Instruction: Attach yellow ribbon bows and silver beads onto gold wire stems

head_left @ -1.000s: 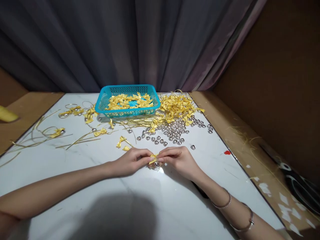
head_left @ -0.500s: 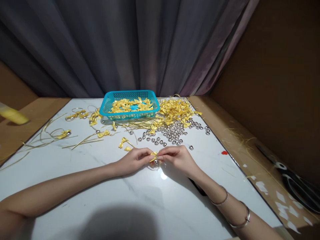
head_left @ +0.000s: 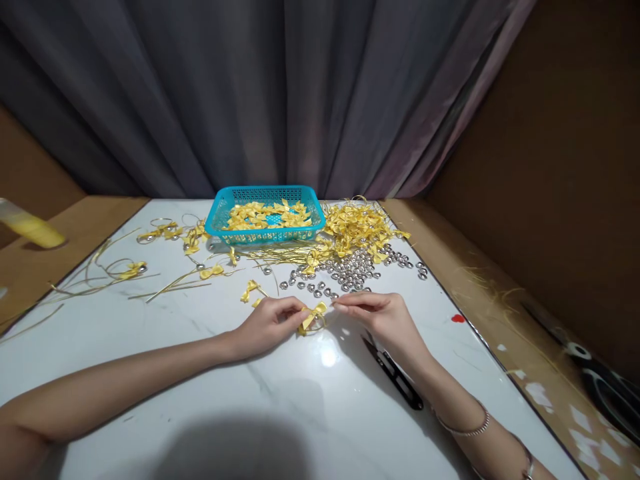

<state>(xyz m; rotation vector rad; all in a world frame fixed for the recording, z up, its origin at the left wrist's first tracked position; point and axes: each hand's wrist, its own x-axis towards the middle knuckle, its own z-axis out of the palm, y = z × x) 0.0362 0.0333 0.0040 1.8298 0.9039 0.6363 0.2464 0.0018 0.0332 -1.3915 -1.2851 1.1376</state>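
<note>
My left hand (head_left: 267,327) pinches a yellow ribbon bow (head_left: 315,313) between thumb and fingers, just above the white tabletop. A thin gold cord loops below the bow, with a small silver bead partly visible at it. To the right of the bow, my right hand (head_left: 383,317) is closed in a pinch, its fingertips apart from the bow. What lies between those fingertips is too small to make out. Black thread snips (head_left: 395,380) rest on the table beside my right wrist. Beyond my hands lie loose silver beads (head_left: 350,270).
A blue basket (head_left: 265,233) holds yellow bows. Right of it is a heap of bows with gold cord (head_left: 357,227). More cords (head_left: 170,283) and bows lie at left. Large scissors (head_left: 605,380) and white scraps are at right; a yellow roll (head_left: 33,225) stands far left.
My right hand has drawn away from the bow to the right, uncovering more of the bow and the black snips. My left hand still holds the bow. The view has shifted slightly.
</note>
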